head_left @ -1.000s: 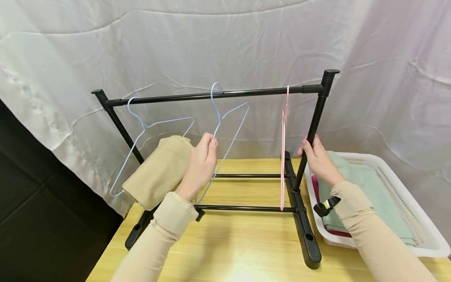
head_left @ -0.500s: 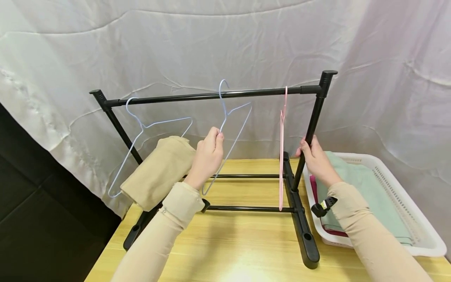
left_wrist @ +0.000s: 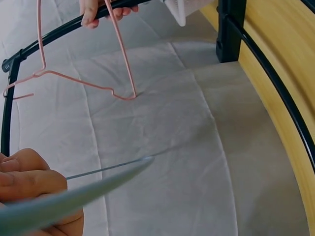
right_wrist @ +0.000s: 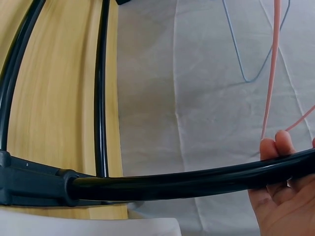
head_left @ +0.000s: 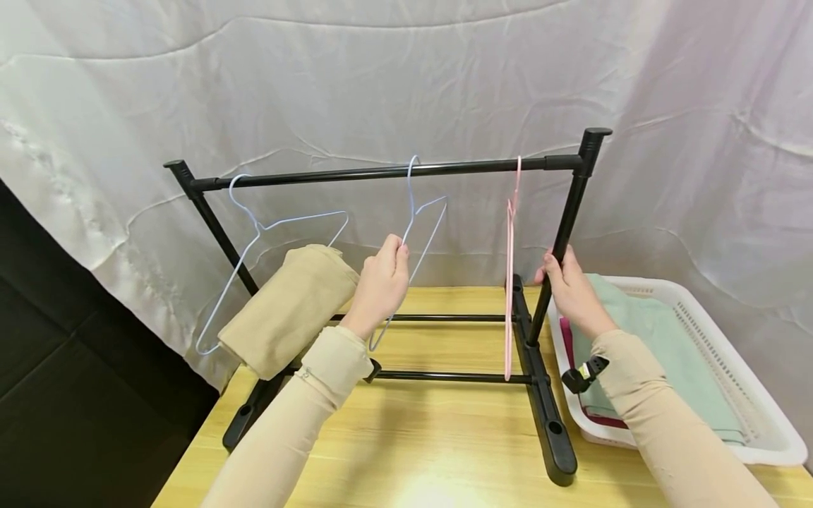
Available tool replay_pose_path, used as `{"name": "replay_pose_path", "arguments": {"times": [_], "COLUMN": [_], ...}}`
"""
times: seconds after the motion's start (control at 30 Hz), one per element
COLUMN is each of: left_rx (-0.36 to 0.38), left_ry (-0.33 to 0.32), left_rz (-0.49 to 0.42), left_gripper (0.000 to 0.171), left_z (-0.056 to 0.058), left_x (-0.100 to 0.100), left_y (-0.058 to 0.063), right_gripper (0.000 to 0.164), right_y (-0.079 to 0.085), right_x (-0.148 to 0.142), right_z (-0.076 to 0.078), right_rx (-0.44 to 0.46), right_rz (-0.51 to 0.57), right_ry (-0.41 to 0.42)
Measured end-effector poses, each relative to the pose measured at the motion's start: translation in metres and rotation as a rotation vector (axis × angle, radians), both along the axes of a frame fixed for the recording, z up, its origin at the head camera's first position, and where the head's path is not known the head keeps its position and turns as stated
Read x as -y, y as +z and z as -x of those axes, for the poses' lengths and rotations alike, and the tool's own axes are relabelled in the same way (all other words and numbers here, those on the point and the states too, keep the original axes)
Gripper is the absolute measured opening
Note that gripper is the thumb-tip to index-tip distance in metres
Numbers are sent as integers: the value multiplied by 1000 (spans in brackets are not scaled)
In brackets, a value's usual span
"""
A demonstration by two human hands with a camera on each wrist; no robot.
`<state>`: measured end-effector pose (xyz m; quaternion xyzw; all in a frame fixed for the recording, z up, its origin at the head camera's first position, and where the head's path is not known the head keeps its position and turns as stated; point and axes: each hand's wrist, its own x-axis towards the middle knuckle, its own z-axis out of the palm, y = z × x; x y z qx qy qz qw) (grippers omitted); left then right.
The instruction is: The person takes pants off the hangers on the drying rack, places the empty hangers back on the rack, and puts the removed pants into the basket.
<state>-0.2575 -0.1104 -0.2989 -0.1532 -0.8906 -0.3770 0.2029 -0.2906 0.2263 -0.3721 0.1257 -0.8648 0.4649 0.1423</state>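
My left hand point(head_left: 382, 282) grips one side of a light blue wire hanger point(head_left: 411, 194) just below its neck. The hanger's hook is over the black top rail point(head_left: 330, 175) near mid-length, and its frame hangs turned at an angle. In the left wrist view, curled fingers point(left_wrist: 34, 182) hold the wire. At the right end of the clothes rack, my right hand point(head_left: 571, 293) holds the black upright post point(head_left: 570, 212). The right wrist view shows fingers point(right_wrist: 268, 147) wrapped around that post point(right_wrist: 187, 184). A pink hanger point(head_left: 510, 282) hangs edge-on between the two hands.
At left, a folded beige cloth point(head_left: 288, 310) hangs on another blue hanger point(head_left: 219, 303). A white basket point(head_left: 762, 455) with a pale green cloth point(head_left: 654, 346) and a dark red one point(head_left: 567, 339) stands right of the rack on the wooden table point(head_left: 438, 437).
My left hand has moved right with the blue hanger. Its hook rose above the rail half a second ago and now sits lower, over the rail. My right hand stays on the post.
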Motion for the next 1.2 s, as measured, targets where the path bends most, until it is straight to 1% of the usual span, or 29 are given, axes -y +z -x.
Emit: {"name": "replay_pose_path", "arguments": {"times": [0.17,0.3,0.57,0.8,0.93,1.07,1.2], "left_rx": [7,8,-10,-18,-3,6,4], "left_ry": [-4,-12,-29,-35,-40,-31,-28], "left_rz": [-6,-19,-37,-51,-54,-49,-31], "left_gripper": [25,25,24,23,23,23,23], "left_z": [-2,-6,-11,-18,-23,-28,-32], "left_x": [1,0,2,6,9,13,18], "left_y": [-6,-9,-14,-15,-15,-15,-16], "right_gripper": [54,52,50,56,53,51,53], "right_y": [0,0,-1,-1,-1,-2,-3], "right_x": [0,1,1,2,2,2,2], "right_z": [-1,-1,-1,-2,-2,-1,-1], "right_rx": [15,20,0,20,23,20,19], "right_rz": [6,11,2,17,22,17,10], "right_ry": [-4,-3,-11,-8,-8,-9,-10]}}
